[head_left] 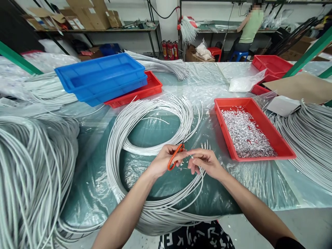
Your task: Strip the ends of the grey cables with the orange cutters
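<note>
My left hand (pixel 166 160) is closed around orange-handled scissors (pixel 173 159), whose dark blades point away from me. Close beside it, my right hand (pixel 204 162) pinches the thin end of a white cable (pixel 193 157) between thumb and fingers; the fingertips of both hands nearly meet. Below and around the hands lies a large coil of white cables (pixel 114 148), with loose ends (pixel 206 145) sticking up just past my right hand. Small bits of trimmings are scattered on the table under the hands.
On the right, a red tray (pixel 282 148) holds many small shiny metal pieces. Blue trays (pixel 103 74) rest on another red tray (pixel 155 83) at the back left. Big cable bundles (pixel 33 173) flank both sides. A person (pixel 246 27) sits at a far bench.
</note>
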Demonstrator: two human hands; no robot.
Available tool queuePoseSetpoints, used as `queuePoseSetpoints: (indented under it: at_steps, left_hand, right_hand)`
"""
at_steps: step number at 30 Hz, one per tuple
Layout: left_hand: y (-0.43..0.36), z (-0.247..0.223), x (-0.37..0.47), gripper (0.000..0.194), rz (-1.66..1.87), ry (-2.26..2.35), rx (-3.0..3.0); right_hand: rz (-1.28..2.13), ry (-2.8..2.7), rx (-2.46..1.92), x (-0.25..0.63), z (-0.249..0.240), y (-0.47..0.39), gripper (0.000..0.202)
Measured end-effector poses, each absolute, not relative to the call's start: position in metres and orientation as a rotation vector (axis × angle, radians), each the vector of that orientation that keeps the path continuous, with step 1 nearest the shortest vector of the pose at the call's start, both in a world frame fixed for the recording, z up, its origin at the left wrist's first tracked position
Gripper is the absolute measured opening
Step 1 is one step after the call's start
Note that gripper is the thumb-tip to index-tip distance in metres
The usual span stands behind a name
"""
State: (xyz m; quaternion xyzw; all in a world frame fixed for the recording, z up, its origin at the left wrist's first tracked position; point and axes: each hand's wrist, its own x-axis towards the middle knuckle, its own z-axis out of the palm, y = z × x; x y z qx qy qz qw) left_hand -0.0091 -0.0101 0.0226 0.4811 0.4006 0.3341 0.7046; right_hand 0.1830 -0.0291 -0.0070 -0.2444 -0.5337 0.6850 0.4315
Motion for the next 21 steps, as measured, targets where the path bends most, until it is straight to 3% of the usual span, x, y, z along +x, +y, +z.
queuePoseSetpoints:
  at_steps: [10, 21]
  left_hand:
    - [-0.011, 0.025, -0.011, 0.023, 0.944, 1.206, 1.675]
    - [-0.012, 0.023, -0.017, 0.014, 0.717, 1.201, 2.348]
  right_hand:
    - [1.660, -1.163, -0.747, 0.190, -0.003, -0.021, 0.030]
    - [1.623, -1.130, -0.833, 0.194, -0.007, -0.017, 0.029]
